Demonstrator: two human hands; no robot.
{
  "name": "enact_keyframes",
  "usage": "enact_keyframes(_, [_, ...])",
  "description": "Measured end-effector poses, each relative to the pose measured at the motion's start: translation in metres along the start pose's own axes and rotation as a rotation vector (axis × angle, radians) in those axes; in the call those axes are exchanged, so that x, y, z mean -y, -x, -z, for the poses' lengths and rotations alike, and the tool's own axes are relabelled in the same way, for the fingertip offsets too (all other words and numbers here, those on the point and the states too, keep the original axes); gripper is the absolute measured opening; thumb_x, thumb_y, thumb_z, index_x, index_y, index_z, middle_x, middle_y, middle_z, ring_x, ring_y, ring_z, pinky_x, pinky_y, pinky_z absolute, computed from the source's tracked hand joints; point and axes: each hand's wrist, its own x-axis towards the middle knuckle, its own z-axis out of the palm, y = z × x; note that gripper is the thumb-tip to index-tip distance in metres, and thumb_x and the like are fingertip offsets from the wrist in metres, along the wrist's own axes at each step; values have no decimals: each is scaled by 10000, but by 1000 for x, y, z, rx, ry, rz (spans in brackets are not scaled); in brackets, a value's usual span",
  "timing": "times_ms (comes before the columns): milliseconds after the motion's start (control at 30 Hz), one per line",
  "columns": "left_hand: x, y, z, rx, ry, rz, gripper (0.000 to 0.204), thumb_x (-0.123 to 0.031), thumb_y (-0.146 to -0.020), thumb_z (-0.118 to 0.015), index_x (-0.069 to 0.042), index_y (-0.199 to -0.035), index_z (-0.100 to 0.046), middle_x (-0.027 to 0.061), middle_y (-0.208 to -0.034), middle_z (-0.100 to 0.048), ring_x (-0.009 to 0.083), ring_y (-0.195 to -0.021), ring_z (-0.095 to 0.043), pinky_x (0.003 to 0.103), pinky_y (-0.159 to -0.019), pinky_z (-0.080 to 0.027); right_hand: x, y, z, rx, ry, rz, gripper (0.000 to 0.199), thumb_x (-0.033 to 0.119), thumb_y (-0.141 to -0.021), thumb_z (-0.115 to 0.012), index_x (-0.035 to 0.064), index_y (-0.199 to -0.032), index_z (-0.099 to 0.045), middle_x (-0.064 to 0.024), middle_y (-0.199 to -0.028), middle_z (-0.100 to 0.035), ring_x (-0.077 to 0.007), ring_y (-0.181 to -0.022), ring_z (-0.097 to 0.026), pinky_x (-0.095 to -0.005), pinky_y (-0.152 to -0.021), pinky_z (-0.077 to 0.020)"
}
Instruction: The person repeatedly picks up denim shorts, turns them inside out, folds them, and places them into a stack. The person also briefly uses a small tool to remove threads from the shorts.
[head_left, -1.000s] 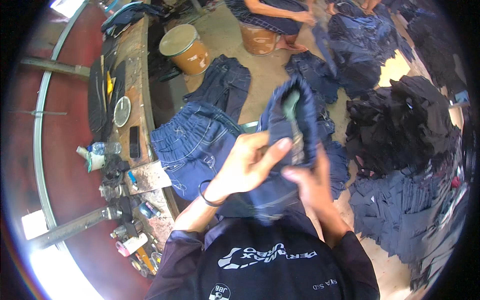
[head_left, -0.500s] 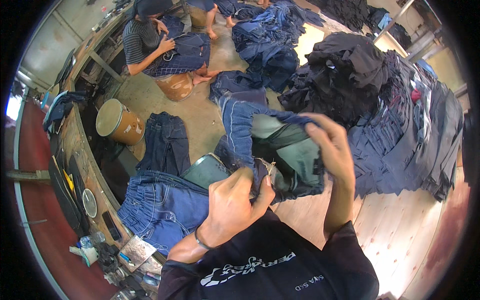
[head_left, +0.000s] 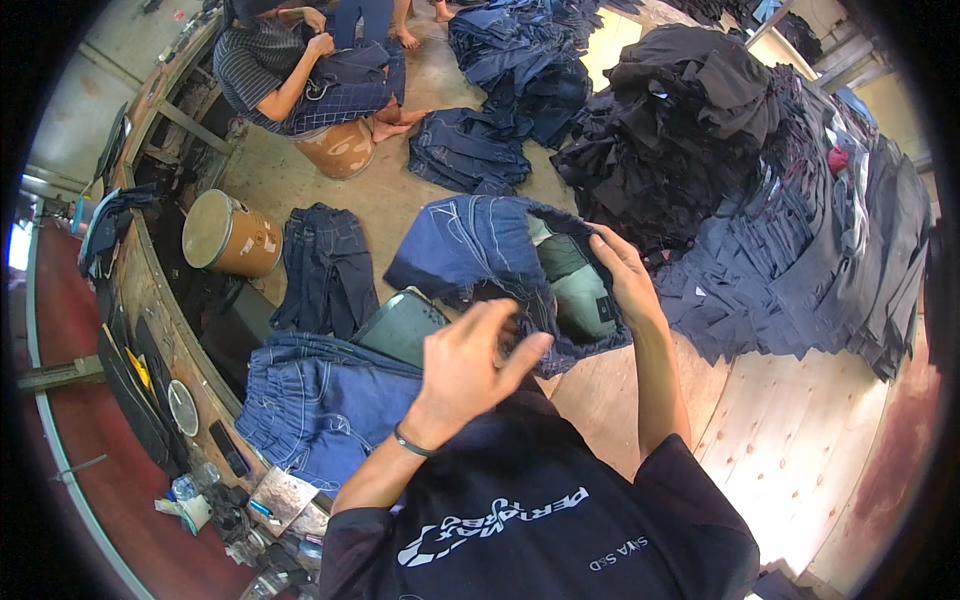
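A pair of blue denim pants hangs in front of me, its waist opening spread so the pale green pocket lining shows inside. My right hand grips the waistband at the right side, thumb over the edge. Close to the near-left edge of the waist, my left hand has its thumb and fingers apart; a little blur covers its fingertips, and I see nothing held in it. Beside my left forearm lies a folded stack of blue elastic-waist denim pants. A dark green flat panel sticks out beyond that stack.
Dark denim pants lie on the floor near a brown drum. A large pile of black and dark blue garments rises at the right. Another person sits on a drum at the far left. A cluttered wooden ledge runs along the left.
My left hand has let go of the waistband edge and its fingers have spread. The pants have turned, showing more of the outer denim. My right hand has shifted slightly left.
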Motion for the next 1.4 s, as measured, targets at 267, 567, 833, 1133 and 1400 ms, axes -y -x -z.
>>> enact_keyframes(267, [97, 57, 101, -387, -572, 226, 263, -178, -945, -785, -23, -1148, -722, 194, -1331, -652, 390, -1258, -597, 491, -1100, -468, -7, -69, 29, 50, 449, 270, 349, 226, -1130, -561, -11, -1349, -696, -70, -1241, -745, -140, -1129, -637, -281, -1023, -476])
enact_keyframes(567, [160, 230, 170, -484, -859, 676, 707, -399, -1010, -731, 18, -1531, -497, 271, -1551, -487, 453, -1436, -465, 549, -1189, -384, 25, 11, 120, -101, 878, 49, 326, 176, -1064, -610, 67, -1355, -710, -179, -1252, -769, -293, -1145, -738, -390, -997, -536])
enact_keyframes(833, [167, 260, 189, -343, -953, 721, 773, -468, -914, -815, -2, -1469, -548, 238, -1374, -583, 425, -1307, -543, 547, -1117, -422, -181, 46, 109, -337, 1037, 66, 353, 174, -1011, -659, 75, -1344, -722, -194, -1323, -727, -380, -1238, -689, -456, -1058, -538])
enact_keyframes(1133, [164, 239, 243, -45, -714, 791, 776, -535, -744, -929, 28, -1228, -703, 241, -1197, -717, 418, -1166, -668, 520, -1021, -502, -270, 53, -34, 193, 762, -53, 506, 366, -1025, -685, 2, -1377, -669, -266, -1339, -699, -438, -1251, -663, -487, -1078, -516])
enact_keyframes(1400, [173, 255, 255, -84, -653, 784, 1498, -730, -527, -939, -59, -1688, -272, 253, -1708, -321, 427, -1626, -220, 694, -1285, -132, -151, 52, -123, 332, 610, 27, 435, 218, -1024, -688, -30, -1380, -660, -273, -1288, -713, -397, -1154, -720, -455, -1004, -549])
